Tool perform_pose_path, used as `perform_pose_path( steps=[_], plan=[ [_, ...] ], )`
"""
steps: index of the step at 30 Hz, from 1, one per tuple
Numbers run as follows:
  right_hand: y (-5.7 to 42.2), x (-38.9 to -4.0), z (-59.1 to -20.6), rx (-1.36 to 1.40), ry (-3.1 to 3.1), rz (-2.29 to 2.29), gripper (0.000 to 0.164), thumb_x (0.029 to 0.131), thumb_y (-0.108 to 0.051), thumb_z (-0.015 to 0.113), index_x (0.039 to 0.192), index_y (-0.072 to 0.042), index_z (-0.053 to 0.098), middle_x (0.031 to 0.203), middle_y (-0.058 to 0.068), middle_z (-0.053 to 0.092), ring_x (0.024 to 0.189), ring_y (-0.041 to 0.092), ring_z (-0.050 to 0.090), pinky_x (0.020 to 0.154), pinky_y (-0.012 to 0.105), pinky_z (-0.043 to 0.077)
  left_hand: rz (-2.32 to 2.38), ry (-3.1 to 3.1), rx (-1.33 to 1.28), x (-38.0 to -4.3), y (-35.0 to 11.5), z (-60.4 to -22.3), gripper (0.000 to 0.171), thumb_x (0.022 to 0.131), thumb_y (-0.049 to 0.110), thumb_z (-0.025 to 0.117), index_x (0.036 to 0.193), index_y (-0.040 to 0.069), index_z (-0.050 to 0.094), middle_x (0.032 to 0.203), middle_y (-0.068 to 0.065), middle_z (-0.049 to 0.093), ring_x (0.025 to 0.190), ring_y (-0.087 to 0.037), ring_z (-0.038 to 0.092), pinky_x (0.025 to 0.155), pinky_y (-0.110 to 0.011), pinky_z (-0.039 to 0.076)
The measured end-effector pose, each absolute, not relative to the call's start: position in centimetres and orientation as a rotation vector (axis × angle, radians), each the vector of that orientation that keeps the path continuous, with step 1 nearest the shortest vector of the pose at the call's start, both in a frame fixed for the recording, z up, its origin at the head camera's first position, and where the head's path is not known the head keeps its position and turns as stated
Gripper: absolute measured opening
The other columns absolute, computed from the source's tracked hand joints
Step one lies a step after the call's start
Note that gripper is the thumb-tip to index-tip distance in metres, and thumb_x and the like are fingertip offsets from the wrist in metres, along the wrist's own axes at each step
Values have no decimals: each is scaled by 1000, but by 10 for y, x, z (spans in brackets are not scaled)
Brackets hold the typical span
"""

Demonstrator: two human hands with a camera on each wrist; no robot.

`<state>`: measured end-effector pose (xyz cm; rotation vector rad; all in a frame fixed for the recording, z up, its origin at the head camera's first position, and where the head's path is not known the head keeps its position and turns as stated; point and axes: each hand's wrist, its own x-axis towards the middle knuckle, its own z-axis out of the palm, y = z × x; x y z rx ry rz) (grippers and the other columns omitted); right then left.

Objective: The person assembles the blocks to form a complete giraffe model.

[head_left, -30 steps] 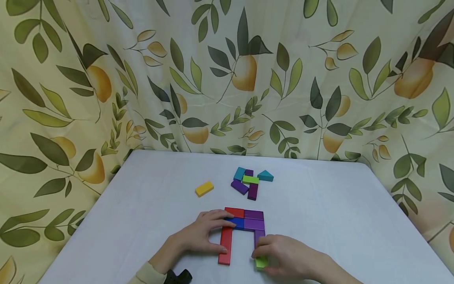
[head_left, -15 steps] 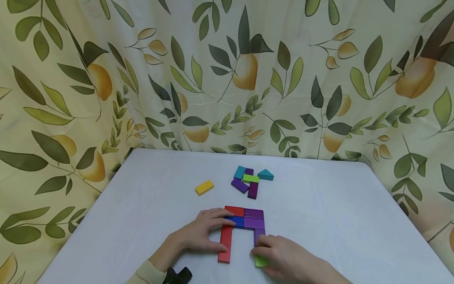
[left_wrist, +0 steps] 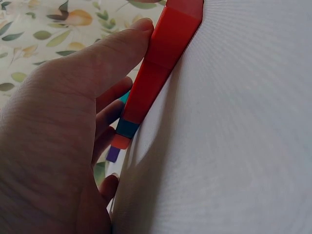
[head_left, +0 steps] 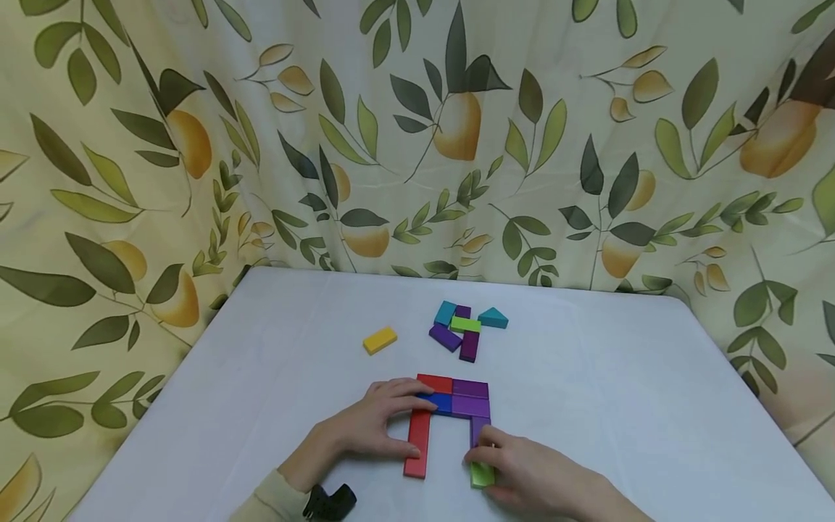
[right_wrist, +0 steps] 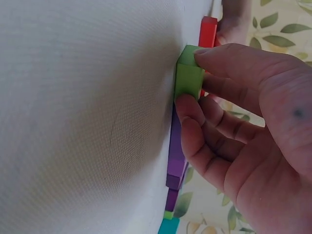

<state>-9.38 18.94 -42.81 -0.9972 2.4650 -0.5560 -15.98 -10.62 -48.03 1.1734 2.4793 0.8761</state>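
Flat coloured blocks form an arch on the white table. Across its top lie a red block (head_left: 435, 382), a blue block (head_left: 443, 404) and two purple blocks (head_left: 470, 389). My left hand (head_left: 372, 424) rests at the left side, fingertips on the red and blue blocks, thumb against the red leg (head_left: 419, 442). The right leg is a purple block (head_left: 479, 431) with a lime green block (head_left: 482, 475) at its near end. My right hand (head_left: 535, 467) pinches that green block between thumb and curled fingers, as the right wrist view shows (right_wrist: 189, 75).
Beyond the arch lies a yellow block (head_left: 380, 340). Right of it is a loose cluster with a teal block (head_left: 445, 312), a green block (head_left: 466, 325), purple blocks (head_left: 445, 338) and a teal triangle (head_left: 493, 318). A patterned curtain (head_left: 554, 181) hangs behind the table.
The head view has shifted slightly. Both hands stay at the arch's legs, and a little more of the green block shows beside the right fingers.
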Motion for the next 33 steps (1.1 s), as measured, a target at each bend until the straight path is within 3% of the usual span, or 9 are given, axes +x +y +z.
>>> perform_pose_path(
  steps=[9, 15, 21, 26, 33],
  plan=[
    [189, -94, -422, -959, 2436, -596, 34, 90, -25, 78, 122, -23, 72, 102, -12, 51, 83, 0, 52, 76, 18, 52, 855, 2495, 1194, -161, -107, -481, 63, 86, 62, 69, 143, 40, 55, 155, 15, 38, 146, -16, 26, 114, -55, 23],
    [190, -105, -407, -949, 2463, -660, 36, 91, -29, 76, 124, -17, 70, 107, -7, 57, 86, 3, 56, 77, 20, 53, 859, 2490, 1205, -161, -107, -483, 63, 86, 63, 67, 144, 40, 54, 155, 14, 38, 146, -16, 26, 114, -57, 24],
    [196, -135, -394, -974, 2592, -757, 40, 93, -24, 75, 129, -8, 67, 110, 2, 63, 89, 9, 61, 76, 24, 55, 862, 2495, 1202, -163, -105, -482, 63, 87, 61, 67, 145, 40, 54, 155, 14, 37, 146, -16, 26, 114, -58, 23],
    [197, -167, -396, -1009, 2696, -807, 39, 94, -20, 73, 130, -6, 65, 109, 6, 65, 91, 13, 60, 75, 27, 55, 854, 2507, 1207, -163, -105, -483, 63, 87, 60, 67, 145, 39, 54, 156, 13, 37, 146, -17, 27, 114, -58, 23],
    [196, -207, -407, -1021, 2758, -851, 38, 95, -14, 71, 129, 0, 64, 114, 14, 65, 96, 24, 63, 78, 39, 57, 874, 2505, 1210, -162, -107, -485, 63, 87, 61, 67, 145, 40, 54, 163, 16, 25, 149, -19, 22, 114, -59, 23]
  ],
)
